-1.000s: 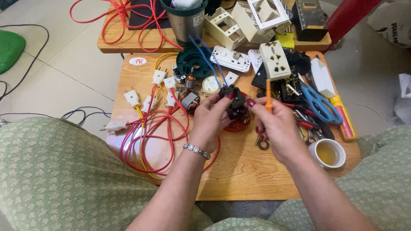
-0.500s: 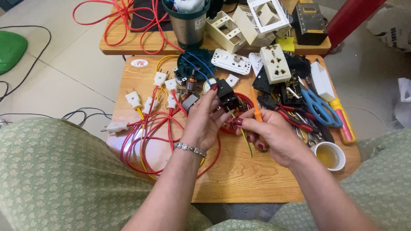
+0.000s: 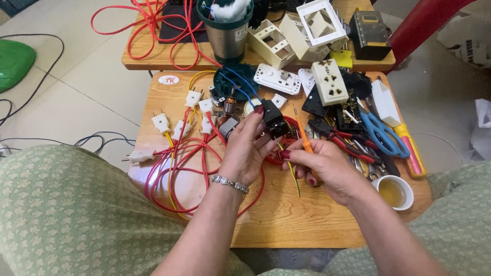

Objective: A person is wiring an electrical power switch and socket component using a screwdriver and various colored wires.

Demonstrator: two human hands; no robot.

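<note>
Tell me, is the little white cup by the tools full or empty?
Neither: the little white cup stands upright on the table, holding shallow yellowish liquid that covers its bottom.

Left of the fingers: loops of red wire point(image 3: 176, 168) ending in several white plugs point(image 3: 161, 122) on the wooden table point(image 3: 286, 220). Just above the fingertips: a round dark green housing point(image 3: 232, 84) with blue leads, and a white socket plate point(image 3: 277, 78) beside it. Right of the fingers: a cream multi-socket block point(image 3: 330, 82), red-handled pliers point(image 3: 340, 140), blue-handled scissors point(image 3: 378, 134), a yellow-and-red tool point(image 3: 409, 148). Lower right, near the table edge: a small white cup point(image 3: 394, 192) of amber liquid. Far above, on a second table: a steel tumbler point(image 3: 226, 31), empty cream switch frames point(image 3: 299, 30), a dark box point(image 3: 369, 33). Far left on the floor: a green cushion point(image 3: 13, 61).
</note>
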